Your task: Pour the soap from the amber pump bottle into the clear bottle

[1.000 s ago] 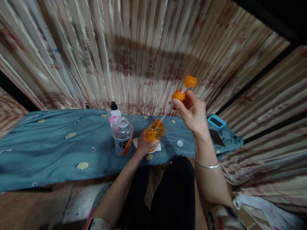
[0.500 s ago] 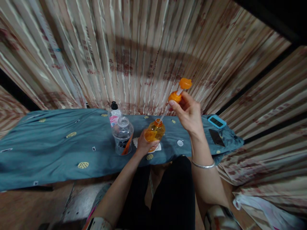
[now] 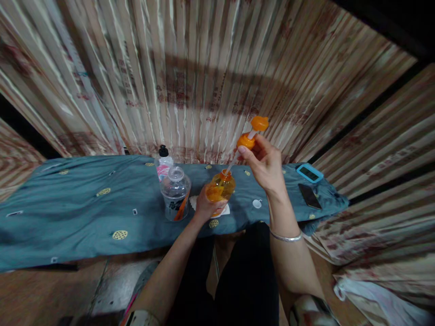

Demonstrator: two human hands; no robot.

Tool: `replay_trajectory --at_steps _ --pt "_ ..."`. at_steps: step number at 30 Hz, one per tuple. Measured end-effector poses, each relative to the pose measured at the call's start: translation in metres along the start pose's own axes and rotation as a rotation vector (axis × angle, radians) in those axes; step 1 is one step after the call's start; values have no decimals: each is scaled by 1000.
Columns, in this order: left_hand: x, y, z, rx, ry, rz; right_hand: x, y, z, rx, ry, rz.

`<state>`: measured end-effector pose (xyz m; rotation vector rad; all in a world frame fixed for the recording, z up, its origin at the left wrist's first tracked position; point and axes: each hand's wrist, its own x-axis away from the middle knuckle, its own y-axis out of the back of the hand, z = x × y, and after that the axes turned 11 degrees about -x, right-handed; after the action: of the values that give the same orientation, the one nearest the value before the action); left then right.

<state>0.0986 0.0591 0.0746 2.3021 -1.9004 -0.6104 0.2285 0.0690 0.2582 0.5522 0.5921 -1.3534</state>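
Note:
My left hand grips a rounded orange bottle standing on a white napkin on the blue cloth. My right hand holds an orange pump head up above the bottle. Its thin dip tube slants down into the bottle's neck. A clear open bottle with an orange-black label stands just left of my left hand.
Behind the clear bottle is a small white bottle with a black cap and pink label. A blue-cased device and a dark phone lie at the cloth's right end. Striped curtains hang behind. My dark-trousered legs are below.
My right hand has lowered the pump head down and left, sliding its tube further into the orange bottle. My left hand and the bottle have stayed put.

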Motion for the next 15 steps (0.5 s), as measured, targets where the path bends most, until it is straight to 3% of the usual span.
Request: replay_trajectory --at_steps 3,6,10,15 --pt "0 0 1 13 5 -6 3 1 3 -113 15 -14" --pt "-1 0 2 -12 4 1 4 1 3 86 35 -13" --pt "0 -1 3 -22 -13 -10 6 -1 2 -133 23 -6" --pt "0 -1 2 -12 -18 2 5 4 6 -96 46 -93"
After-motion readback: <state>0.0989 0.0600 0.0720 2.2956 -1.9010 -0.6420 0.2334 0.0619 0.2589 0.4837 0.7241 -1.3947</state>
